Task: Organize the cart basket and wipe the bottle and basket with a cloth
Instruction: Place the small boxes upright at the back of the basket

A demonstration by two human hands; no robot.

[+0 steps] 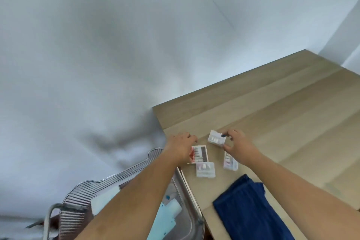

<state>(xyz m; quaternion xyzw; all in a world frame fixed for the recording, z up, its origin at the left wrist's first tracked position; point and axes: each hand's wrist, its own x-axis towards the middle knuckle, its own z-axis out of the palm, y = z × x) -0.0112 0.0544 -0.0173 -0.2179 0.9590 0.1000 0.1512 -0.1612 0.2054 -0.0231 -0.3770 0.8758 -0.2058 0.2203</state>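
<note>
The ribbed, clear-walled cart basket (78,198) sits at the lower left of the head view, just beside the left edge of the light wooden desk (282,113). Inside it lie pale blue flat packs (165,220) and a white rounded object (175,207) that is too blurred to identify. The left forearm crosses above the basket.

The dark blue folded cloth (251,212) lies flat on the near part of the desk, close to the basket and beside the right forearm. Neither hand holds it.

Beyond the cloth, four small cases are spread on the desk. The right hand (238,145) pinches a small clear plastic case with white contents (215,138) between its thumb and fingers; the case sits tilted. The left hand (180,145) hangs over the far left corner of a flat red-and-white case (199,154) with its fingers curled downward, and it is unclear whether they grasp the case or only touch it. A second clear case (205,169) lies just nearer than the red-and-white one. A third clear case (230,161) lies partly under the right wrist.

A pale grey-white blurred backdrop (97,64) fills the left and far side of the view behind the desk.
</note>
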